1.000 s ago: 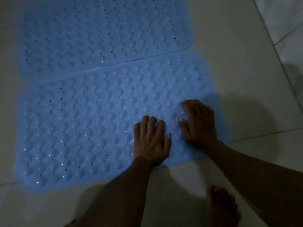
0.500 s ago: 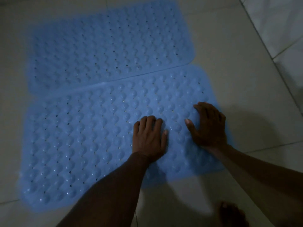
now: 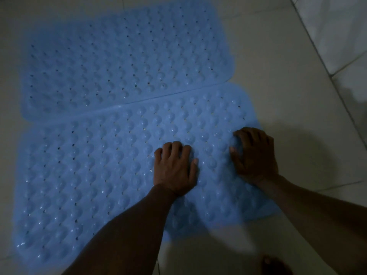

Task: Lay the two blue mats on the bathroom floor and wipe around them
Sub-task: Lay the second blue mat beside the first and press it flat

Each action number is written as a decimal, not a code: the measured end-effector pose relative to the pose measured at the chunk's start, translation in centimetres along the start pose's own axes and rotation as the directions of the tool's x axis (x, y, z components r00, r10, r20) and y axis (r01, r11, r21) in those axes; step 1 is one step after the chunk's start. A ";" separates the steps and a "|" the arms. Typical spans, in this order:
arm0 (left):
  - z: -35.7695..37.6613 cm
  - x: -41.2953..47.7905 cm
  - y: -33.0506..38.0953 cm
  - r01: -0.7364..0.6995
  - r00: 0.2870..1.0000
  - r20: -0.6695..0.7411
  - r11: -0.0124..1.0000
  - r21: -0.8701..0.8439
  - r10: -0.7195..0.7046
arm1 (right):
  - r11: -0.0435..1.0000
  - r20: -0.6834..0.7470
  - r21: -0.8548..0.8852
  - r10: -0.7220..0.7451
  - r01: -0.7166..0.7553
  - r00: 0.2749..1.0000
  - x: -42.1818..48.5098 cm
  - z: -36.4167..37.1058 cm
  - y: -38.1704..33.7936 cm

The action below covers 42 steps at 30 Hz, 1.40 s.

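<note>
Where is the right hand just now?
In the head view, the right hand rests on the near mat's right end, just right of the left hand, beside bare floor tiles.

**Bare floor free on the right, mats across the middle**

The far mat (image 3: 123, 60) and near mat (image 3: 89, 165), long edges touching, cover the floor's (image 3: 278, 66) middle and left. The left hand (image 3: 174, 171) and right hand (image 3: 255, 153) occupy the near mat's right end. A bare strip runs between the mats and the tiled wall (image 3: 337, 26). A foot (image 3: 274, 264) stands at the near edge.
</note>
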<state>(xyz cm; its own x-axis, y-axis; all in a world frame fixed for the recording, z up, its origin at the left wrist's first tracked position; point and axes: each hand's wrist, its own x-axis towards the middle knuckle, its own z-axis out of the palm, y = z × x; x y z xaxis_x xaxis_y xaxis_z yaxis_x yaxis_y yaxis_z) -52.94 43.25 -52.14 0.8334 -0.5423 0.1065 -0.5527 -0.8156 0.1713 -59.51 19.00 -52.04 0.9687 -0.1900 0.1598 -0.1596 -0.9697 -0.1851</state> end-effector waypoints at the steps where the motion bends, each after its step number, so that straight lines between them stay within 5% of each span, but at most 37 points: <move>1: 0.0 1.0 0.1 0.003 1.000 -0.013 1.000 -0.003 -0.003 | 1.000 0.003 -0.003 -0.002 0.002 1.000 0.1 0.0 0.0; 19: 0.8 3.4 0.7 0.037 0.998 -0.055 0.999 -0.036 -0.039 | 1.000 0.019 0.013 0.003 -0.003 1.000 -1.1 0.0 -0.2; 31: -0.1 1.8 2.5 0.061 0.998 -0.023 0.991 -0.122 -0.065 | 1.000 -0.099 0.011 0.007 -0.006 0.995 2.8 0.5 -0.8; 36: -0.8 4.7 -2.9 0.028 0.993 -0.110 0.992 -0.125 -0.042 | 0.999 -0.086 0.044 -0.006 0.010 0.996 7.0 2.2 -3.4; 42: -0.8 4.0 -5.7 0.135 0.991 -0.012 0.991 -0.025 -0.135 | 0.997 0.015 -0.066 0.041 -0.040 0.999 5.7 2.1 -2.0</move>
<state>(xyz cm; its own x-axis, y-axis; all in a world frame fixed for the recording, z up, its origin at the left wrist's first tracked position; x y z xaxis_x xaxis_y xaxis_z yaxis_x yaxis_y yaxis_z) -46.46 45.90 -51.93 0.9004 -0.4248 0.0939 -0.4350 -0.8759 0.2087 -53.32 20.14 -52.82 0.9641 -0.2269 0.1378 -0.2101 -0.9695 -0.1264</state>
